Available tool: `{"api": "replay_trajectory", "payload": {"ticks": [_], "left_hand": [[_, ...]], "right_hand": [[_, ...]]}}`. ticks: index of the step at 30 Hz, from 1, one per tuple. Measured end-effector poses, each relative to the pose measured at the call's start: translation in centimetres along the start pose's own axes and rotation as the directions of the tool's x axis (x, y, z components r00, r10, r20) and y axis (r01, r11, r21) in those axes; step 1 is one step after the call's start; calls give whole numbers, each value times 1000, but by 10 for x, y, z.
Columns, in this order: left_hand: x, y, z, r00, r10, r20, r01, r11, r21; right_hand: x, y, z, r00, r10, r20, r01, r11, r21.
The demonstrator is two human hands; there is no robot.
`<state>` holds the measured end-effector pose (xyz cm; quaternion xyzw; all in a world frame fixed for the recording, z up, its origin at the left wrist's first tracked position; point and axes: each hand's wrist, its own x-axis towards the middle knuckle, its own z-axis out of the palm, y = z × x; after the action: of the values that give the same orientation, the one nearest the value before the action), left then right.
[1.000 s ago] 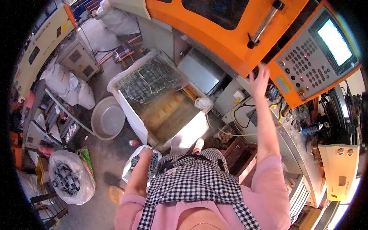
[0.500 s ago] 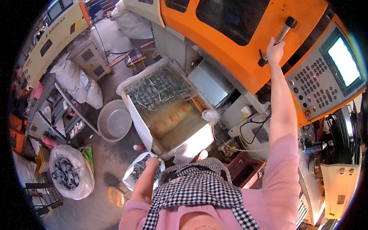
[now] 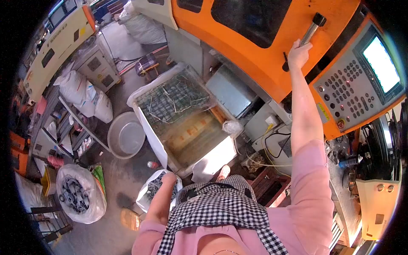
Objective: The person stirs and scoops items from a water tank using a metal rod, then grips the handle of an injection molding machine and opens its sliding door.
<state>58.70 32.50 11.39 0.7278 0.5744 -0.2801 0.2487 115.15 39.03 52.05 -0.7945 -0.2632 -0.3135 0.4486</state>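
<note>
At the lower left of the frame, a clear bag [image 3: 100, 203] holds grey ring-shaped parts [image 3: 75, 194]. A round basin [image 3: 127, 138] lies left of centre. The left hand [image 3: 169, 178] is over a white bag [image 3: 141, 198] at lower centre; its fingers are hidden, so its grip cannot be told. A water-filled tank [image 3: 152, 143] takes the middle. At upper right, the right hand [image 3: 298, 55] is wrapped around the bar handle [image 3: 311, 33] of an orange door [image 3: 261, 68], left of a control panel [image 3: 346, 93].
</note>
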Motion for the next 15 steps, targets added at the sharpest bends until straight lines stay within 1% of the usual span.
{"api": "replay_trajectory", "payload": {"ticks": [4, 7, 9, 10, 11, 12, 13, 14, 15], "left_hand": [[-4, 5, -5, 1000, -28, 4, 28, 999, -17], [-5, 4, -5, 1000, -28, 11, 28, 999, 16], [-8, 3, -8, 999, -53, 6, 53, 998, -39], [22, -14, 25, 1000, 6, -23, -7, 999, -48], [20, -15, 26, 999, 28, -31, -29, 998, -50], [-5, -6, 2, 994, 98, -46, -98, 995, -8], [17, -15, 19, 999, 7, -41, -11, 996, -94], [30, -18, 26, 999, -2, -45, -2, 995, -98], [32, -21, 27, 999, 9, -48, -13, 997, -75]], "right_hand": [[-1, 0, -1, 1000, 0, 3, 0, 1000, 23], [-1, 2, 1, 1000, 3, -9, -2, 1000, 26], [-2, 2, 1, 1000, 4, -4, -4, 998, 59], [-4, 2, 3, 1000, 6, -19, -5, 998, 64], [-5, 4, 7, 999, -2, -37, 5, 997, 74], [-2, 5, 5, 997, -10, -72, 16, 997, 78], [-5, -2, -3, 998, 64, -5, -63, 994, 89], [-2, 6, 6, 997, 62, -42, -56, 990, 130], [-3, 4, 6, 994, 105, -11, -104, 991, 85]]}}
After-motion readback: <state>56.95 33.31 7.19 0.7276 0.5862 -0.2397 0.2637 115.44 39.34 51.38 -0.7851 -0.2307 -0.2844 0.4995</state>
